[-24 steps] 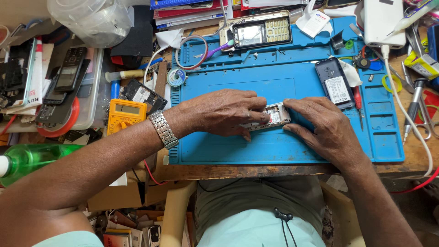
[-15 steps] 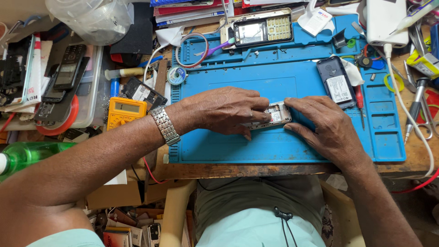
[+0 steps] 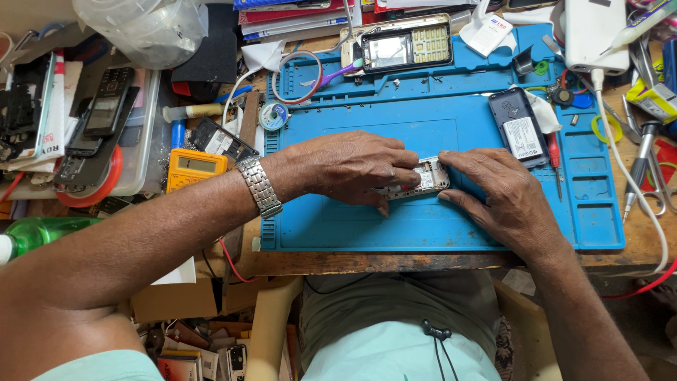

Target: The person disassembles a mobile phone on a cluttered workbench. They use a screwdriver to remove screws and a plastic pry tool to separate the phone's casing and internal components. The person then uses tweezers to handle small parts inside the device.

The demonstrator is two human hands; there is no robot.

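A wooden tabletop (image 3: 395,262) carries a blue work mat (image 3: 451,120), which covers most of its middle and reaches close to the front edge. To the left of the mat lie a yellow multimeter (image 3: 195,166), a small spool of solder wire (image 3: 273,116) and a clear plastic box (image 3: 144,134) with dark phones stacked on it. A green bottle (image 3: 42,233) lies at the far left. To the right of the mat, on bare wood, lie a soldering iron (image 3: 638,169), a white cable (image 3: 627,176) and a white charger block (image 3: 596,32). Books and papers (image 3: 296,15) are piled along the back edge.
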